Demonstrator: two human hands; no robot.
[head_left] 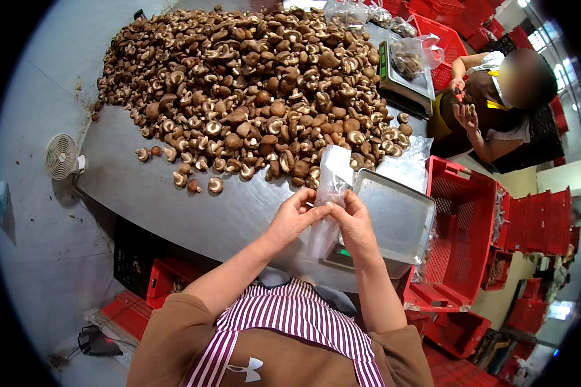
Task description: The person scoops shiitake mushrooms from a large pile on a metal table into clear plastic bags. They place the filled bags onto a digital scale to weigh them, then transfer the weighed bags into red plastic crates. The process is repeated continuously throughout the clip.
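Note:
Between my two hands is a clear plastic bag (333, 180), upright, with a white patch at its top. My left hand (298, 211) pinches its left side. On the other side my right hand (354, 219) grips it, and the thumbs nearly meet in front. The bag's lower part hangs below my fingers over the table edge of a weighing scale. That scale has a metal tray (394, 213) just right of my right hand. A large heap of brown mushrooms (239, 97) lies on the metal table (148, 187) beyond my hands.
Right of the tray stands a red plastic crate (458, 238). Flat clear bags (410, 161) lie behind the tray. Farther right, a co-worker (497, 97) stands by a second scale (407, 80) bearing a bagged load. A small white fan (62, 157) is at the left.

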